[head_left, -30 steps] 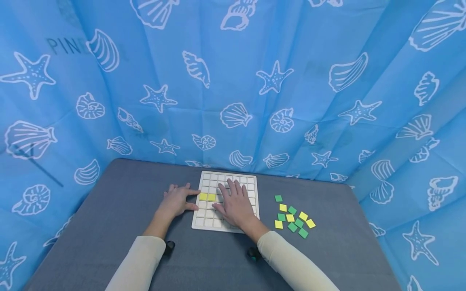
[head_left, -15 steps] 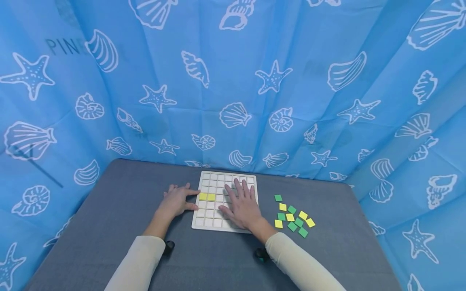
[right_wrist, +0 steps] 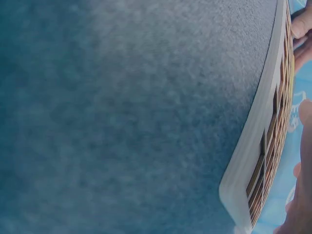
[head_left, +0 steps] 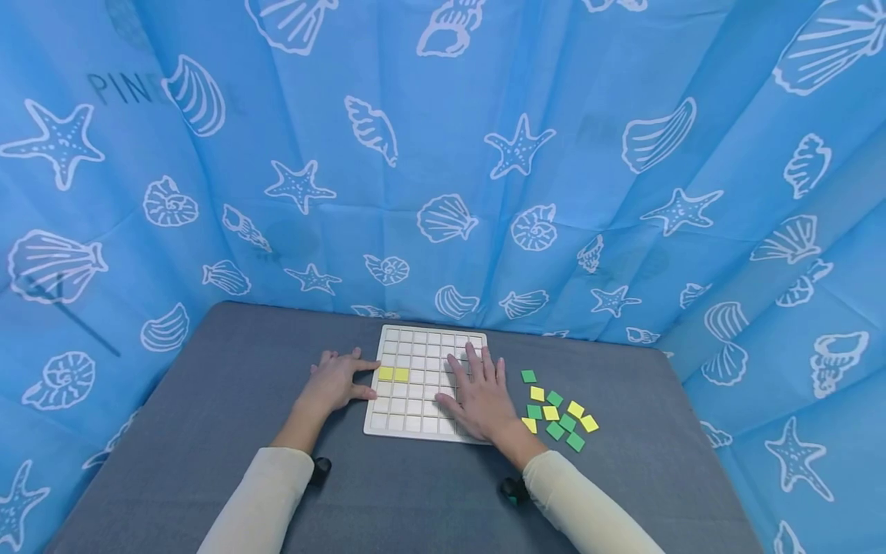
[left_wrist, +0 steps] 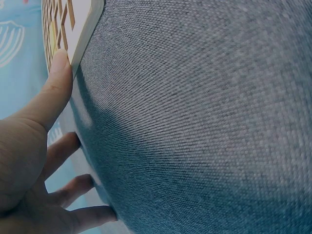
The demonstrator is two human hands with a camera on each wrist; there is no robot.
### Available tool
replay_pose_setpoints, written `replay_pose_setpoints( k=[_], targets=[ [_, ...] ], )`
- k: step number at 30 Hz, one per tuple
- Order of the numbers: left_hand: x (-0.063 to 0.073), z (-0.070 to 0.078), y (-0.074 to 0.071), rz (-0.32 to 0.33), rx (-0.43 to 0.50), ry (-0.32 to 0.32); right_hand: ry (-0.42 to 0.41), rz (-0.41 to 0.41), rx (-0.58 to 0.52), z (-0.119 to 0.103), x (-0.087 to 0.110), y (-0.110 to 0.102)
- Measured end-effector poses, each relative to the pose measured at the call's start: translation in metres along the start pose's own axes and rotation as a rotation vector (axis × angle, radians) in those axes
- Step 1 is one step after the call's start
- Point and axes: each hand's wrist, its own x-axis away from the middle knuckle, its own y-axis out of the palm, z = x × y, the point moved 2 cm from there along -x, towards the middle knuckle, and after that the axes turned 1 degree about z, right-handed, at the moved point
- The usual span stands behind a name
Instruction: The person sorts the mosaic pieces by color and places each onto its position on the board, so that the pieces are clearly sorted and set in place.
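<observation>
A white grid board (head_left: 404,424) lies flat on the grey cloth-covered table. Two yellow square tiles (head_left: 393,375) sit side by side in cells near its left edge. My left hand (head_left: 334,382) touches the board's left edge with thumb and index finger spread; in the left wrist view the thumb (left_wrist: 59,63) lies on the rim and the other fingertips meet the cloth. Over the right part of the board my right hand (head_left: 482,396) is spread palm down, fingers pointing away, nothing gripped. In the right wrist view this hand (right_wrist: 301,170) shows only in part, above the board's edge.
To the right of the board lie several loose green tiles (head_left: 575,442) and yellow tiles (head_left: 589,423) in a loose cluster. A blue curtain (head_left: 388,177) with white shells and starfish hangs behind and around the grey table (head_left: 228,431).
My right hand has slid rightward over the board with fingers still spread, uncovering more of the middle cells. Its wrist now overlaps a yellow tile. The left hand stays at the left edge.
</observation>
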Motion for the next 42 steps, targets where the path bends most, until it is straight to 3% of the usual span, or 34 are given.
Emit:
replay_pose_setpoints(
  k=[25,42],
  targets=[
    [0.002,0.000,-0.002,0.013,0.009,0.000,0.127,0.000,-0.040,0.049,0.026,0.002],
    [0.002,0.001,0.000,0.010,0.011,-0.009,0.258,0.062,-0.082,0.080,0.053,-0.024]
  ],
)
